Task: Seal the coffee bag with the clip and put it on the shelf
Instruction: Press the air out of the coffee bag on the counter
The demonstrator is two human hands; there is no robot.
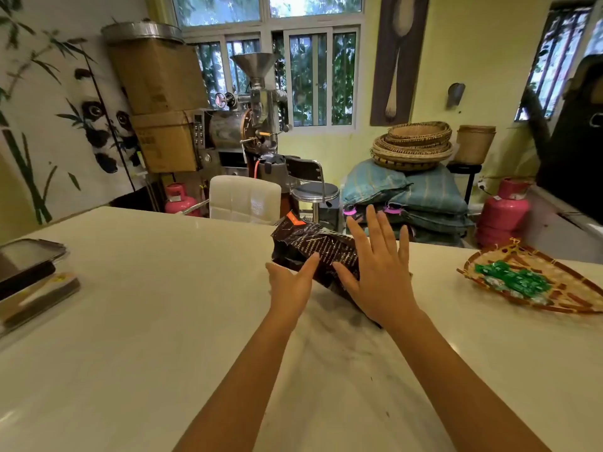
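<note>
A dark brown coffee bag [310,247] with fine gold print lies on its side on the white table [146,305], near the far edge. An orange clip [293,220] sticks up at its far left end. My left hand [290,283] is open beside the bag's near left side, fingertips touching it. Over the bag's right part is my right hand [378,272], spread flat with fingers apart, hiding that part. No shelf is in view.
A woven tray [554,308] with green packets sits at the table's right. Dark flat items [29,282] lie at the left edge. Behind the table stand a white chair [244,199], a stool, a coffee roaster, pink gas cylinders and stacked sacks with baskets.
</note>
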